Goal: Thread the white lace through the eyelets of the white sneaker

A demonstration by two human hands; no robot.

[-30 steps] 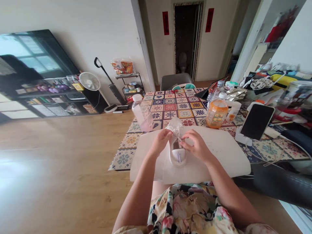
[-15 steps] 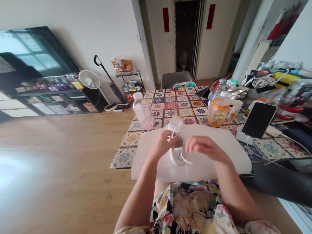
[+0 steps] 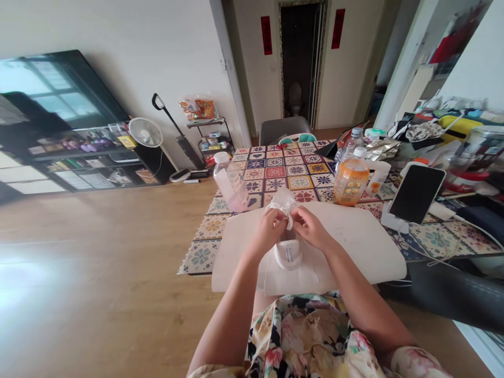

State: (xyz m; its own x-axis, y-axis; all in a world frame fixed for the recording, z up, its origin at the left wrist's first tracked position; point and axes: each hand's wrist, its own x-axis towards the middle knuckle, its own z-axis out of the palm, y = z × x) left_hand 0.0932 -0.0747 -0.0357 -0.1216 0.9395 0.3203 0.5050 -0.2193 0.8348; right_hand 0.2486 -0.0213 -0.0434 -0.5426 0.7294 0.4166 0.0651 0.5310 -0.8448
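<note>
A white lace-up shoe [image 3: 289,261] rests on a large white sheet [image 3: 354,241], its heel towards me and its pale toe pointing away. My left hand [image 3: 271,228] is at the left side of the lacing, fingers closed in a pinch on the white shoelace [image 3: 290,220]. From the other side my right hand [image 3: 311,227] also pinches the lace, close to the left fingertips. A short loop of lace shows between the two hands. My fingers hide much of the lacing and part of the shoe's opening.
The sheet lies over a table with a patterned tile-print cover [image 3: 275,172]. A clear bottle with pink contents [image 3: 232,184] stands at left, an orange-labelled bottle [image 3: 352,181] at right. Further right are a phone [image 3: 418,193] on a stand, cables and clutter.
My right hand has moved left and inward, from hovering beside the shoe to pinching the lace. The long lace loop that hung over the heel is drawn up. My left hand stays at the lacing.
</note>
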